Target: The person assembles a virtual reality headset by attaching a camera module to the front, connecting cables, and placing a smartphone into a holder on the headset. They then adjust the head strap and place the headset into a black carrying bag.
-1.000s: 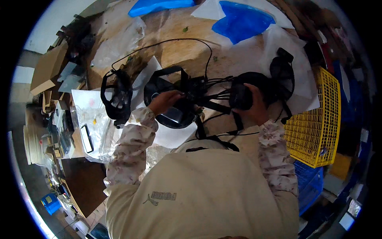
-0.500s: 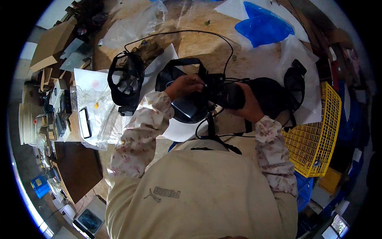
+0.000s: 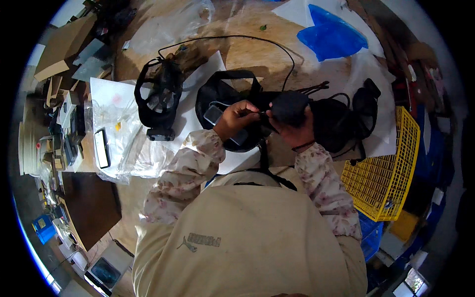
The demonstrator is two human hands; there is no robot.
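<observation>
My right hand (image 3: pixel 303 132) cradles a black, rounded, block-like thing (image 3: pixel 289 108); its exact kind is unclear. Thumb and fingers of my left hand (image 3: pixel 236 120) are pinched together at the near side of that block, on something small and dark that I cannot make out. Below my left hand lies an open black bag (image 3: pixel 208 91) with a strap loop, and inside it is a grey, rounded-corner device (image 3: pixel 213 114). Black strapped gear (image 3: pixel 329 123) spreads to the right of my right hand.
A black headband-like harness (image 3: pixel 166 106) lies at left, with a thin black cable (image 3: pixel 232 37) arching across the table. Further left is a phone (image 3: pixel 102 148) on clear plastic. Blue plastic (image 3: pixel 331 37) lies far right; a yellow basket (image 3: pixel 383 173) stands near right.
The black block has been raised and turned in my right hand, so its broad face shows. My left hand has shifted slightly right and nearer, still pinching.
</observation>
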